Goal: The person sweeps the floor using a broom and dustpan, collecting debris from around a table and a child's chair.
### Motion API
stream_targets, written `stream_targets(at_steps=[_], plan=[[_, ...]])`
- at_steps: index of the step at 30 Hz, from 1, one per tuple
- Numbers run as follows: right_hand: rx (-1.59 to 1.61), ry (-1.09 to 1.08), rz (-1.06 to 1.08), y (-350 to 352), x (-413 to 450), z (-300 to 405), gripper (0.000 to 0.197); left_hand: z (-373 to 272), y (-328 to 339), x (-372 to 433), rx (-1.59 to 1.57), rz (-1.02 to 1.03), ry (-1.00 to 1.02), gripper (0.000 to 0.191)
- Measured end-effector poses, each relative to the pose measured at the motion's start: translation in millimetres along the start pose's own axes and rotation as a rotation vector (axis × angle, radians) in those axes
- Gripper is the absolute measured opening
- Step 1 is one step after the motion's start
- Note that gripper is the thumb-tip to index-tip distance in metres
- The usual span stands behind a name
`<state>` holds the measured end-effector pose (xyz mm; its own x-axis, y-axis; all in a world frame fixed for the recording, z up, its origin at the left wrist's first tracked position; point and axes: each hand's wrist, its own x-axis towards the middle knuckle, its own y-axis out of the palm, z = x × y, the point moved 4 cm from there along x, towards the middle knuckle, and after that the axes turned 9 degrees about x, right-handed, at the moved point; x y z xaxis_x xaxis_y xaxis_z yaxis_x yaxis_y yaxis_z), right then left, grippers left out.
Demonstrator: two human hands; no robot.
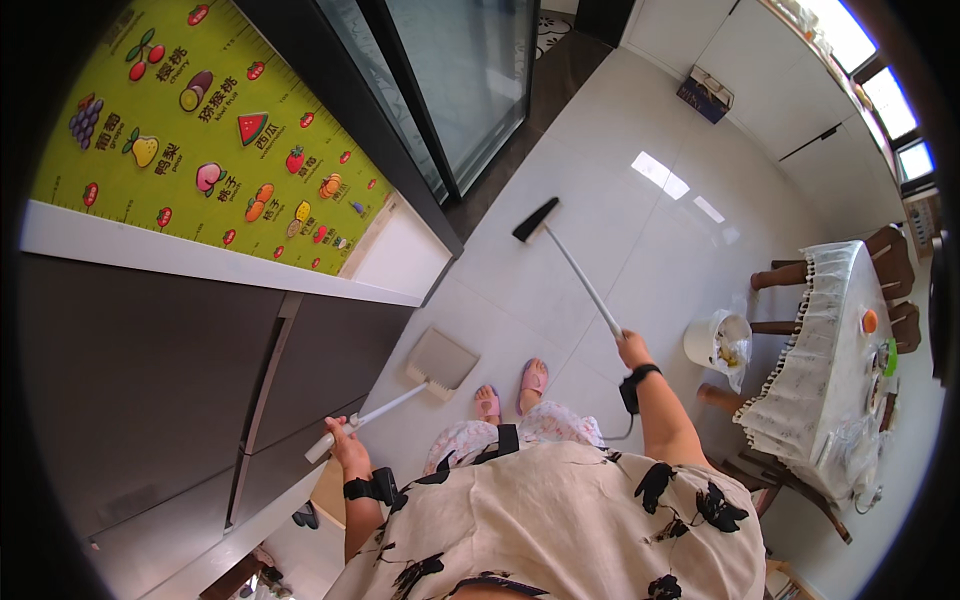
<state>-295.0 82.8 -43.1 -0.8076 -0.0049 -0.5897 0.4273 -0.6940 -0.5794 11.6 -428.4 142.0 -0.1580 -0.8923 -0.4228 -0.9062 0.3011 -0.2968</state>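
My right hand [634, 349] grips the upper end of a broom's pale handle [581, 276]. The broom's black bristle head [536, 220] rests on the tiled floor, up and to the left of that hand. Lower left, my left hand [347, 444] is closed around the handle of a long-handled dustpan [442, 361]. Its beige pan is on the floor beside the dark cabinet, left of my feet. I cannot make out any sweepings in the pan or at the bristles.
A dark cabinet [165, 360] stands close on the left, below a green fruit chart [225, 142]. A glass sliding door [465, 82] lies beyond. At right are a lined white trash bin [705, 341], a cloth-covered table [832, 360] and wooden stools. A box [705, 94] sits by white cabinets.
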Motion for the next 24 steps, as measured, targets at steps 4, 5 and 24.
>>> stream_targets(at_steps=[4, 5, 24], plan=[[-0.108, -0.020, -0.109, -34.5, -66.1, 7.6, 0.021, 0.6, 6.9, -4.3, -0.006, 0.030, 0.036, 0.031], [-0.062, -0.050, -0.126, -34.0, -79.3, 11.5, 0.023, 2.2, 6.3, -4.4, -0.015, 0.024, 0.033, 0.031], [0.097, -0.166, 0.052, 54.8, 89.1, 63.9, 0.018, -0.3, 5.2, 0.8, 0.054, 0.004, 0.039, 0.029]])
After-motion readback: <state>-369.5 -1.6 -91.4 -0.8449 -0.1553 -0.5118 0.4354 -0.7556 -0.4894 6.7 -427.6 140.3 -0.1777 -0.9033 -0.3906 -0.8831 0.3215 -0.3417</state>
